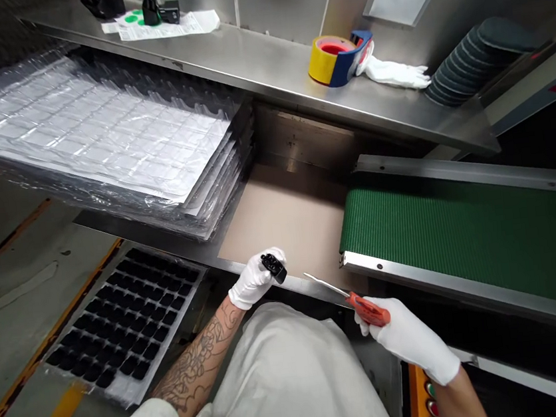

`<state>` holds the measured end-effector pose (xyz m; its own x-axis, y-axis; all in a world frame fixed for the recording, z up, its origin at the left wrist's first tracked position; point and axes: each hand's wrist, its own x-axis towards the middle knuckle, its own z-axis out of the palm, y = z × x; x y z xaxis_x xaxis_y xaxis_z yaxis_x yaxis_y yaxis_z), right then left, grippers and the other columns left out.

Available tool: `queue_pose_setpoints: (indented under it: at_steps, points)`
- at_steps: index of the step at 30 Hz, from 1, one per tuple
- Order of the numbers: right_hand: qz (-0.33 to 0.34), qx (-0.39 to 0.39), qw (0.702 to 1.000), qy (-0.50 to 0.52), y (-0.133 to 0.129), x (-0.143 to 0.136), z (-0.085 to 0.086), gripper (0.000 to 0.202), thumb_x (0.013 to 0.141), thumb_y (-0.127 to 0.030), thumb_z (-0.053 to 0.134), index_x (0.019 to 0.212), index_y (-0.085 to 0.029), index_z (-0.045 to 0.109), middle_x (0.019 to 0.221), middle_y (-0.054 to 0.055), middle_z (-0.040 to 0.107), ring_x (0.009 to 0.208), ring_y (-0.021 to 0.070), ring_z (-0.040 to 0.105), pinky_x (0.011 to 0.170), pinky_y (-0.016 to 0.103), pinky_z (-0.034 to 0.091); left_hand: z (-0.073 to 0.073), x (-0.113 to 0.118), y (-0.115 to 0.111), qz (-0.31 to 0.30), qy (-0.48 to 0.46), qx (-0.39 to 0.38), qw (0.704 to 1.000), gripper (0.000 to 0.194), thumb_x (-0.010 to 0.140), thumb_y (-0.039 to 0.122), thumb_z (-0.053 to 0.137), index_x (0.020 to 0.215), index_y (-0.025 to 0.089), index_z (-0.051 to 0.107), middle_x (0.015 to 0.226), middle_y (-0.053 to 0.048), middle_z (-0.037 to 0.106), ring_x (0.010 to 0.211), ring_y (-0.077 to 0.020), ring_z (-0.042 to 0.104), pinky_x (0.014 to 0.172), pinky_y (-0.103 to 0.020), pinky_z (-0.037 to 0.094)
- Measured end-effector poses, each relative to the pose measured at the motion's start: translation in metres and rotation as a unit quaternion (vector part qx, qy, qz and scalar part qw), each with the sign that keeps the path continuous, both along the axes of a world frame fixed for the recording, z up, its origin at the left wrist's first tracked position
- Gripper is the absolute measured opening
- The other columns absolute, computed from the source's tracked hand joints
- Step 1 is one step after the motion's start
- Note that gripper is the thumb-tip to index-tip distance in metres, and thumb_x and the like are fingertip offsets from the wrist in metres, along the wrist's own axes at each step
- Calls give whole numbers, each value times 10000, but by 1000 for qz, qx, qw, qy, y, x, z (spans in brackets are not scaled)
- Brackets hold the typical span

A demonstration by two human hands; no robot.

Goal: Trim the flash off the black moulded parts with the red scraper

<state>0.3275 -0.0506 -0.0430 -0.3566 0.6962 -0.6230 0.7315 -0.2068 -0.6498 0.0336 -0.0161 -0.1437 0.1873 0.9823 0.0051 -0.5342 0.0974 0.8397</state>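
My left hand (256, 279), in a white glove, is closed around a small black plastic part (274, 268) near the front edge of the bench. A red-handled tool (370, 309) with a thin metal shaft, which looks like a screwdriver, sits in the grip of my gloved right hand (405, 331). Its tip points left toward the black part, with a gap between them. Beneath both hands lies a brown board (284, 218) on the bench. The fingers on the far side of each hand are partly hidden.
Clear plastic trays (100, 142) are stacked at left. Below them is a tray of black parts (125, 319). A green conveyor belt (478, 246) runs along the right. The metal shelf (260, 53) bears a tape dispenser (336, 60), a white glove (396, 73) and dark discs (479, 58).
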Motion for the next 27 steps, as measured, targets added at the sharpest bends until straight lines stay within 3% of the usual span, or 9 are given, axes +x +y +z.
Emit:
queue_pose_setpoints:
  at_steps: [5,12,15,21,24,27]
  points:
    - [18,4,999,-44,-7,-4,14,107,727,-147,430,730,-156,536,708,-7,582,662,86,481,603,182,335,3,22,-6,-38,-200,-79,976,526,558,614,829,782,206,585,784,-18,438,718,-157,411,661,-312,357]
    - [-9,-23,988,-150,-37,-3,35,111,736,-168,444,748,-216,543,708,-17,598,645,106,530,590,192,371,16,45,-18,-74,-314,-128,938,560,515,645,833,716,210,543,723,4,345,647,-142,320,599,-305,298]
    - [-37,-17,986,-160,-46,1,36,99,742,-196,462,727,-228,554,694,-8,609,610,108,538,548,196,367,26,49,-19,-58,-311,-162,935,544,550,608,848,789,209,565,781,-10,384,698,-148,362,625,-308,325]
    - [-73,52,981,-175,-49,2,41,145,751,-193,456,753,-244,592,657,-5,607,569,105,538,523,198,377,49,48,-17,34,-294,-217,930,385,746,540,749,899,219,601,897,-42,487,813,-166,450,680,-302,388]
    - [-62,54,984,-159,-52,0,47,132,744,-201,468,710,-247,587,634,-3,594,540,105,514,482,210,342,57,47,-19,37,-296,-199,933,403,694,507,808,894,214,616,894,-37,480,792,-155,440,675,-291,387]
    - [-74,90,985,-131,-56,0,55,144,761,-240,482,762,-272,622,626,6,587,545,125,515,507,232,374,62,43,-20,23,-247,-124,961,434,651,512,835,875,204,626,855,-28,470,743,-144,426,667,-301,371]
